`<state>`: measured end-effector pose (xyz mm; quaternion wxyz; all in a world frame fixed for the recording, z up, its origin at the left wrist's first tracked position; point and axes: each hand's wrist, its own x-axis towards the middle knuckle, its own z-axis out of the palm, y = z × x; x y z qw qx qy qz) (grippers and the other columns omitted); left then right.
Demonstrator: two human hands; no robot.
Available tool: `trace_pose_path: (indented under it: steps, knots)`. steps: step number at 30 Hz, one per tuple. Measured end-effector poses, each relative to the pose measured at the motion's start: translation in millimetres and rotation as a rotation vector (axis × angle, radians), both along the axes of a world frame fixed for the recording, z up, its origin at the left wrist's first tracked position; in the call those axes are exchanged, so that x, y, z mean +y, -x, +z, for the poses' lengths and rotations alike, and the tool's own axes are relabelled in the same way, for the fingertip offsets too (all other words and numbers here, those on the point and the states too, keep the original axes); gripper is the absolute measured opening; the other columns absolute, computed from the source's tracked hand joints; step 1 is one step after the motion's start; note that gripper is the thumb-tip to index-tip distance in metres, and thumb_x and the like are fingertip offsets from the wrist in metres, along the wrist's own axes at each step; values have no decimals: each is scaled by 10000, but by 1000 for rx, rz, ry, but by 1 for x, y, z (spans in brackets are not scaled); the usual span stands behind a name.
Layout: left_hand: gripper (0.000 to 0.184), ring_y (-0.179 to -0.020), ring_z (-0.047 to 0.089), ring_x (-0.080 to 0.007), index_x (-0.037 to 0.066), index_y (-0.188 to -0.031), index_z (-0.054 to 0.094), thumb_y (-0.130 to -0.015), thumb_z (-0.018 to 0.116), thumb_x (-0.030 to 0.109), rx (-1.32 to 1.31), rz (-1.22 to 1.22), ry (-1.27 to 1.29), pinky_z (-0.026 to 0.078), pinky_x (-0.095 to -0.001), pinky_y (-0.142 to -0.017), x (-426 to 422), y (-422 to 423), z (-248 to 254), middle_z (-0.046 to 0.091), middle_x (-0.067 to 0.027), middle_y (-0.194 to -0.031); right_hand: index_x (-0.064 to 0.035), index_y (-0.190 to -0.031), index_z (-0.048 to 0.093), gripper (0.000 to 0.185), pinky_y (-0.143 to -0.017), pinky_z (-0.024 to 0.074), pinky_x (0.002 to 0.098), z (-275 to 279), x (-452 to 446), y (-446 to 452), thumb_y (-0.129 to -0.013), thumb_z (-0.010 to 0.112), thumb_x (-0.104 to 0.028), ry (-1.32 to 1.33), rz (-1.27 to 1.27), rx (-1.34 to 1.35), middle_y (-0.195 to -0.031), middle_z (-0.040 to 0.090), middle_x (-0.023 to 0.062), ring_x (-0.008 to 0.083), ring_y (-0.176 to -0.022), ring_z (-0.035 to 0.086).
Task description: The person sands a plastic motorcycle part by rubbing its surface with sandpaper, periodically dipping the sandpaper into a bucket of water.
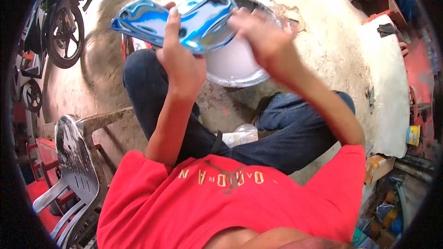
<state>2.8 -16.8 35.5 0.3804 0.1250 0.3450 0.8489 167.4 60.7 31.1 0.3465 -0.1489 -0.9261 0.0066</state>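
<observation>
My left hand (177, 57) is closed on a glossy motorcycle body panel (203, 23), with the thumb lying over its near face. Blue, white and silver swirls cover the panel, which has a few dark holes and is tilted over the basin. At its right edge, my right hand (260, 37) presses with curled fingers, blurred by motion. Whatever may be between those fingers is hidden. Below the panel and right hand stands a round basin (237, 83) of milky liquid, its far side partly covered by the panel.
My bent legs (295, 129) surround the near side of the basin. A worn plastic chair (76, 157) stands at left, below a motorcycle wheel (64, 32). On the right are a pale slab (390, 97), a cardboard box (378, 168), a yellow container (413, 135) and clutter.
</observation>
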Motion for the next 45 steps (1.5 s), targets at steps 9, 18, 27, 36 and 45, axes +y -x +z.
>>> trace_pose_path:
  steps: [9, 18, 27, 36, 45]
  knots:
    - [333, -1089, 635, -198, 55, -1298, 545, -998, 574, 197, 52, -79, -21, 536, -364, -924, -6, 4, -2, 614, -80, -1185, -54, -1174, 635, 305, -1005, 513, 461, 4, -2, -3, -873, 603, -20, -1, 86, 65, -1228, 677, 149, 305, -1101, 674]
    - [349, -1122, 634, -232, 32, -1299, 549, -982, 591, 173, 27, -143, -5, 541, -381, -935, -1, -7, 1, 607, -114, -1228, -42, -1174, 660, 221, -902, 545, 412, 23, 22, -7, -965, 599, -77, 336, -88, 213, -1152, 693, 185, 335, -1065, 681]
    - [296, -1015, 649, -155, 42, -1251, 568, -981, 608, 155, 32, -206, -51, 552, -307, -856, 1, -6, -3, 634, -71, -1123, -51, -1268, 639, 302, -1050, 479, 400, 15, 40, -4, -969, 599, -68, 435, -42, 70, -1235, 678, 155, 274, -1197, 639]
    - [301, -1020, 659, -185, 38, -1252, 578, -981, 611, 163, 66, -221, 12, 567, -344, -843, -2, -16, 5, 644, -78, -1135, -13, -1263, 628, 345, -1019, 502, 392, 22, 46, -12, -919, 606, -9, 455, -246, -27, -1272, 649, 180, 274, -1209, 629]
    - [355, -1056, 663, -185, 61, -1352, 547, -1040, 526, 230, -58, -412, 17, 563, -336, -880, 4, -23, -4, 637, -92, -1199, -19, -1276, 614, 393, -949, 536, 363, 5, 32, -16, -890, 571, 42, 525, -195, -31, -1272, 642, 203, 278, -1103, 677]
